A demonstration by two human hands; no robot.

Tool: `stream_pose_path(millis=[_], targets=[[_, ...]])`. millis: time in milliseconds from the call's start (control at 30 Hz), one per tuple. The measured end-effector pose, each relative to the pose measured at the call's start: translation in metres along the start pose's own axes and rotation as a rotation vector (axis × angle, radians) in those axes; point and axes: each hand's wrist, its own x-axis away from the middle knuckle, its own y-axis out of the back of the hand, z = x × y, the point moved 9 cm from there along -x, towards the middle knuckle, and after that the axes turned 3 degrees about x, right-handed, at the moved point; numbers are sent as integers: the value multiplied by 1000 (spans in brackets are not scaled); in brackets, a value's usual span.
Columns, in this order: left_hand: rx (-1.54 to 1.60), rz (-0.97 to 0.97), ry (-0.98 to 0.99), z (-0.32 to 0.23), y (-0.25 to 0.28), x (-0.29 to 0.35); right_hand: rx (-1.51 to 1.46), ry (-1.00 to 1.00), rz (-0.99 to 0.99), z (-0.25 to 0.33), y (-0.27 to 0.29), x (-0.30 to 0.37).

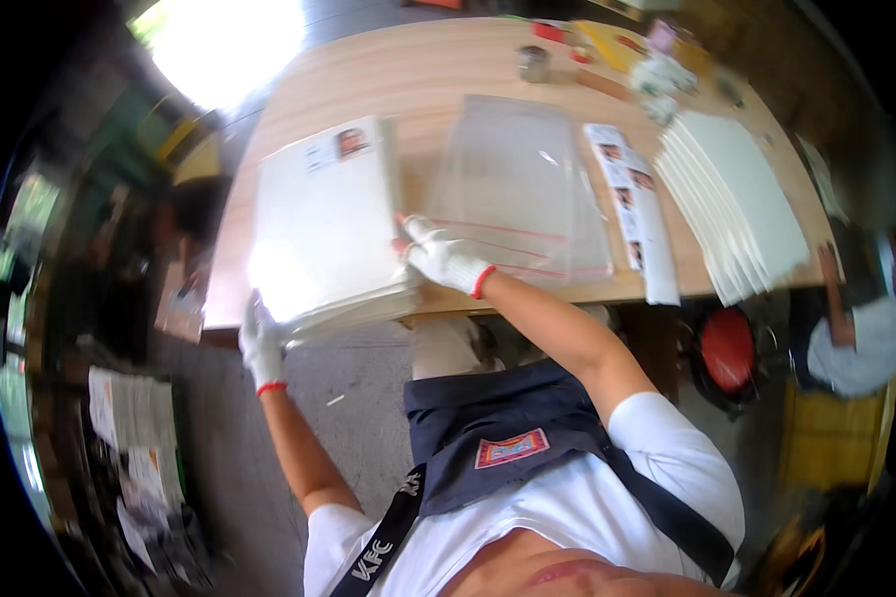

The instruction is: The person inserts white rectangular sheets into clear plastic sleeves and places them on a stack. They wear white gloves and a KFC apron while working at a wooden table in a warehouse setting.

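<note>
A thick stack of white sheets in clear plastic sleeves (324, 219) lies at the left of the table, its near end jutting past the edge. The top piece carries a small photo print and faint lettering. My left hand (260, 348), in a white glove with a red cuff, grips the stack's near left corner; its fingers are partly hidden. On the opposite side my right hand (446, 257), gloved alike with bare fingertips showing, holds the right edge. Just right of it lie clear plastic bags (518, 169) with red lines across their near ends.
Farther right are a printed photo strip (627, 199) and a fanned row of white boards (732, 199). A metal can (533, 65) and a cluttered heap (662, 75) stand at the back. A red stool (727, 348) and another person (856, 343) are at the right; bundled stacks (134, 428) lie lower left.
</note>
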Motion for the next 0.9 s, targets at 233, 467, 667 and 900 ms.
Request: stream_pose_path(millis=[233, 467, 667, 900], targets=[[2, 146, -10, -3, 1, 2, -134, -113, -425, -70, 153, 132], [-600, -344, -952, -157, -17, 75, 20, -483, -1429, -154, 381, 398], [-135, 141, -941, -157, -158, 146, -444, -969, -1063, -244, 431, 438], [-550, 569, -899, -120, -373, 191, -1171, -792, -1047, -257, 423, 419]])
